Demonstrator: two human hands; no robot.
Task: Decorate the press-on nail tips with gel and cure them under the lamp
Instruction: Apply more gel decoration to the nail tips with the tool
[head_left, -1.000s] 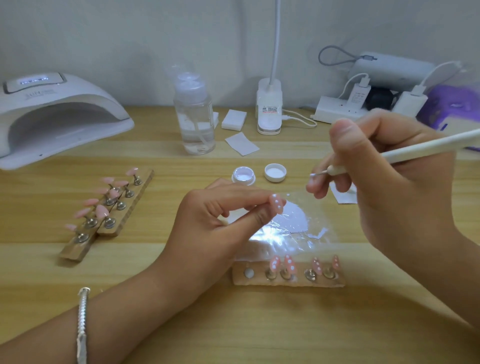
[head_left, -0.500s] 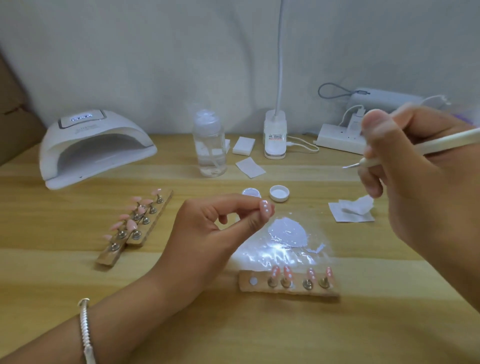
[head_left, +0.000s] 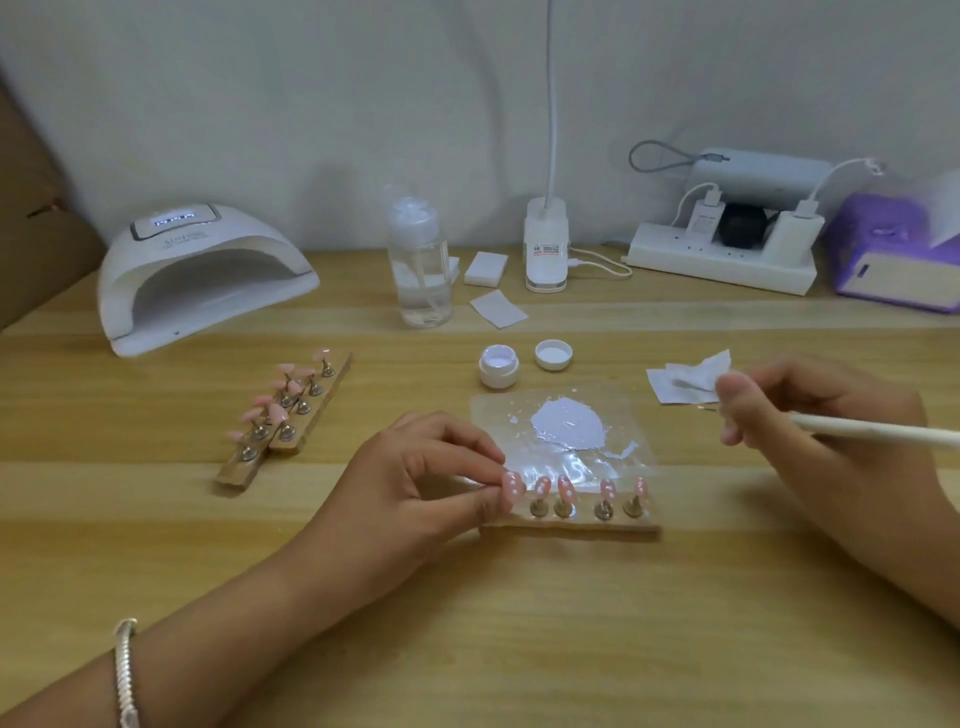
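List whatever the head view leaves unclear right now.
All in the head view:
Whether the nail tip sits on the wooden holder: the left hand covers its base.
The dotting tool: point too small, far end cut off at the right edge beyond the right hand.
The curing lamp display: blurred, unreadable.

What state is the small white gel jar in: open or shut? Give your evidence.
Open. The gel jar shows its pale contents from above, and its lid lies upturned beside it.

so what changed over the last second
The left hand brought the dotted nail tip it pinches down from above the palette to the left end of the near holder. The right hand, still gripping the dotting pen, drew back rightward. The other four tips, jar and lamp stayed.
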